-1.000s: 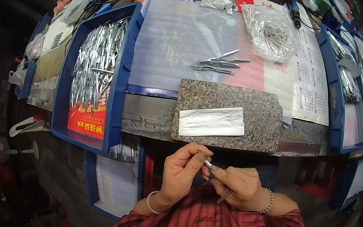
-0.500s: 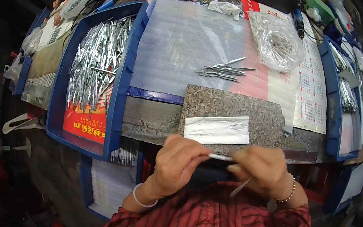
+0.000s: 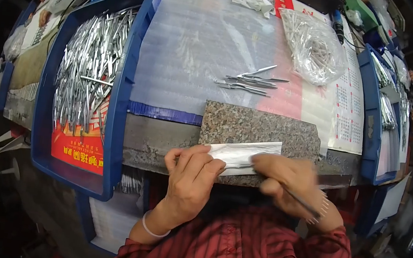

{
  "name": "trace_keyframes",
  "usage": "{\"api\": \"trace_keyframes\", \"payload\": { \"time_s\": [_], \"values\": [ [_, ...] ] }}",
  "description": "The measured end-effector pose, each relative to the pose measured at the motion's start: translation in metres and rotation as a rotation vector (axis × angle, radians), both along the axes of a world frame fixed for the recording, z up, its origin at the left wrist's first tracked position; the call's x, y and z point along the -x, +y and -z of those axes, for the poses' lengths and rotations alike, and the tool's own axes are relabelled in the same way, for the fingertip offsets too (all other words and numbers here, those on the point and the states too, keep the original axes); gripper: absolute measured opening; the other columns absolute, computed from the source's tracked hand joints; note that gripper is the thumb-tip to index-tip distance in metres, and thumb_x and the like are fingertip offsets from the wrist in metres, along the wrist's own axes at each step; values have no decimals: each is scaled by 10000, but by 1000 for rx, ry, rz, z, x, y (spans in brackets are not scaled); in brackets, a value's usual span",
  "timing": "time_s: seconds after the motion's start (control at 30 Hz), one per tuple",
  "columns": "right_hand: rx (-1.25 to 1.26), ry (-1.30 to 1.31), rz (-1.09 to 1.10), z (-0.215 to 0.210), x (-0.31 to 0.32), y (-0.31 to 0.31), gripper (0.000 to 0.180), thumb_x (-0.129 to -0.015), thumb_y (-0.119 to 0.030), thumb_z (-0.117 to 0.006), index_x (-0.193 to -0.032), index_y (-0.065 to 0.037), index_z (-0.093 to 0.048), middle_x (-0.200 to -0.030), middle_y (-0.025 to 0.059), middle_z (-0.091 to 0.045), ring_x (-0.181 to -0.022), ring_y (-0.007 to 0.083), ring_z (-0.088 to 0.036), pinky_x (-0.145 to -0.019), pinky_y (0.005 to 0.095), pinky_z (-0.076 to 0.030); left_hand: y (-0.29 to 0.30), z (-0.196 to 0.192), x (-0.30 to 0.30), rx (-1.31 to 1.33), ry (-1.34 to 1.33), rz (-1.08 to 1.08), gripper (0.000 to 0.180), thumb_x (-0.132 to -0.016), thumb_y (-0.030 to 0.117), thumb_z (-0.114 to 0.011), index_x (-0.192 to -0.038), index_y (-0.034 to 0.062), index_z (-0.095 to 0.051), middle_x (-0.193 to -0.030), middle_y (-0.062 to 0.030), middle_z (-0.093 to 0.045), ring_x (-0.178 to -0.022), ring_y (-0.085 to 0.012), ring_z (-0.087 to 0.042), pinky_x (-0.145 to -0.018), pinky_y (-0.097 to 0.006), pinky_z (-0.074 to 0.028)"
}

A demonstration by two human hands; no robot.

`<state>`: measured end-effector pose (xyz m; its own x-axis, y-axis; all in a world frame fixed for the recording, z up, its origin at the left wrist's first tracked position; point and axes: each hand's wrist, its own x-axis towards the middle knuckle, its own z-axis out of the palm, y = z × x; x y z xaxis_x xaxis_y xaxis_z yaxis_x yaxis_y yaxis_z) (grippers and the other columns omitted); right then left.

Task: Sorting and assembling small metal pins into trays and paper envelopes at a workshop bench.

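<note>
My left hand (image 3: 191, 179) has its bent fingers pressed onto the left end of a folded white cloth or paper (image 3: 245, 150). This lies on a speckled granite slab (image 3: 253, 122) at the table's near edge. My right hand (image 3: 290, 180), blurred by motion, is closed around a slim dark-looking metal tool (image 3: 304, 205) that slants out below the palm. Its fingertips touch the cloth's right part. Between both hands a thin greyish line runs along the cloth; I cannot make out what it is. Beyond the slab lie several slender metal tools (image 3: 251, 80).
A blue bin (image 3: 121, 118) full of similar metal pieces stands at left, another blue bin (image 3: 371, 134) at right. A clear plastic bag (image 3: 314, 49) lies far right on the plastic-covered table. A co-worker's hand (image 3: 44, 16) shows at far left.
Both hands have moved from in front of the slab onto the white cloth. The right hand's tool now points lower right. The cloth is slightly tilted, and the whole view has shifted.
</note>
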<state>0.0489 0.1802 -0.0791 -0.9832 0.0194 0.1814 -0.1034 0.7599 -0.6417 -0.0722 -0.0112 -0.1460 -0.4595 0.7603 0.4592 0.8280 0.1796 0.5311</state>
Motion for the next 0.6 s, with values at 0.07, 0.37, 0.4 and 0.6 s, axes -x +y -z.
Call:
{"api": "trace_keyframes", "payload": {
  "time_s": [0.07,0.37,0.4,0.6],
  "values": [
    [149,35,59,15,-1,8,241,-937,-237,-628,-988,-1,-635,-819,121,-655,-659,308,-664,-546,358,-527,2,7,1,-13,-22,-9,250,-733,39,-697,-970,89,-635,-885,-39,-587,-977,-241,-610,-867,-403,-341],
    [82,179,89,-6,-5,-12,269,-921,-250,-595,-972,14,-609,-963,171,-685,-704,309,-686,-549,326,-537,-7,9,2,16,-21,-6,232,-758,46,-687,-980,80,-628,-896,-41,-573,-977,-236,-606,-873,-407,-340],
    [-50,392,25,-2,6,-17,216,-895,-239,-621,-908,-25,-590,-966,139,-683,-681,272,-679,-516,318,-519,-1,5,4,3,-32,26,219,-767,51,-685,-976,80,-628,-899,-42,-572,-981,-237,-603,-876,-410,-340],
    [118,-78,-9,8,22,-14,297,-963,-302,-519,-968,-20,-611,-954,159,-703,-753,298,-708,-634,359,-572,-14,-3,16,15,-74,-30,217,-725,37,-746,-922,77,-664,-886,-60,-584,-963,-293,-616,-869,-416,-361]
  ]
}}
